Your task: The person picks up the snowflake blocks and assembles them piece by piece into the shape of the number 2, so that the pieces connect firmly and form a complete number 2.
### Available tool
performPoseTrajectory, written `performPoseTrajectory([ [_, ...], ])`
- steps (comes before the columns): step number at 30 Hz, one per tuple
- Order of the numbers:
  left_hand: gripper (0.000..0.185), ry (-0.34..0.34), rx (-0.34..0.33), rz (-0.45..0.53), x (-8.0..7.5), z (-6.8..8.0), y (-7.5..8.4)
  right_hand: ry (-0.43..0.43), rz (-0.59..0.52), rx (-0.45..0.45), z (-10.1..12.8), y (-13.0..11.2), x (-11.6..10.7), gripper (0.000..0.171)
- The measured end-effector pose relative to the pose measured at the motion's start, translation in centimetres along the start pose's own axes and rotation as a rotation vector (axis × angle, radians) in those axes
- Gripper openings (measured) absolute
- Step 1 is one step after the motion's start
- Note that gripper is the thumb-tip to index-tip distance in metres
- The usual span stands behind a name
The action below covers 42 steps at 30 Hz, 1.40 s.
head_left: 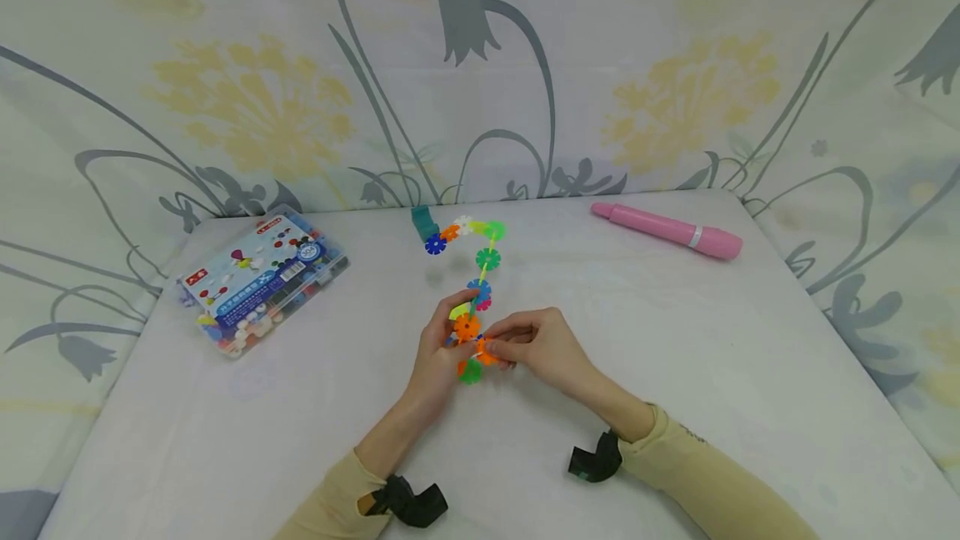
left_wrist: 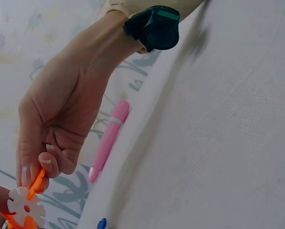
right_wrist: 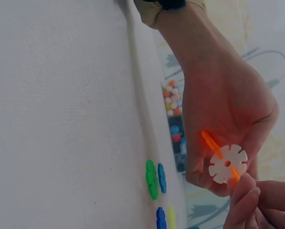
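Hands (head_left: 442,348) mid-table (head_left: 675,407) — edges well apart

The head camera is looking forward and down over the whole bench (head_left: 675,373) from its near edge. Both wrist cameras are sitting close, tilted sideways along the bench, each facing the opposite hand; all three are sharing the white snowflake piece (right_wrist: 227,163).

curved multicoloured snowflake-disc chain (head_left: 480,273), on table
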<state>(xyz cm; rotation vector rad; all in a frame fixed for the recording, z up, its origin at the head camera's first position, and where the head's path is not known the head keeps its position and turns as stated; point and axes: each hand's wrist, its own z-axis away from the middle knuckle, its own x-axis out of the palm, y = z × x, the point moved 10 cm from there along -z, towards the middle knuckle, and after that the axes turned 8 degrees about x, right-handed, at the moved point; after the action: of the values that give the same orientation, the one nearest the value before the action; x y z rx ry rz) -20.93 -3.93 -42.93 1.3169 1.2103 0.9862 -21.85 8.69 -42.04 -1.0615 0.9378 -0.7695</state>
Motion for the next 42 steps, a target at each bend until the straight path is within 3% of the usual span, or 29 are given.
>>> performPoseTrajectory([
  [11, 0.069, -0.008, 0.101, -0.046, -0.9, -0.5, 1.6, -0.048, 0.035, 0.022, -0.3, 0.1, 0.2, 0.021],
  [24, 0.069, -0.016, 0.057, -0.037, -1.8, -1.0, 1.8, -0.036, 0.126, -0.043, -1.0, -0.4, -0.8, 0.025],
  [27, 0.068, -0.027, 0.041, -0.034, -1.9, -1.0, 1.6, -0.020, 0.190, -0.050, -1.5, -0.5, -1.0, 0.024],
  [32, 0.067, -0.034, 0.033, -0.026, -2.1, -1.0, 1.4, 0.031, 0.389, -0.074, -2.1, -0.2, -1.0, 0.021],
  [38, 0.066, -0.053, 0.052, -0.022, -2.1, -0.9, 1.6, -0.031, 0.565, -0.141, -2.1, 0.5, 0.7, 0.027],
  [42, 0.068, -0.064, 0.054, -0.013, -2.0, -1.0, 1.8, -0.026, 0.605, -0.174, -2.0, 0.5, 1.2, 0.029],
])
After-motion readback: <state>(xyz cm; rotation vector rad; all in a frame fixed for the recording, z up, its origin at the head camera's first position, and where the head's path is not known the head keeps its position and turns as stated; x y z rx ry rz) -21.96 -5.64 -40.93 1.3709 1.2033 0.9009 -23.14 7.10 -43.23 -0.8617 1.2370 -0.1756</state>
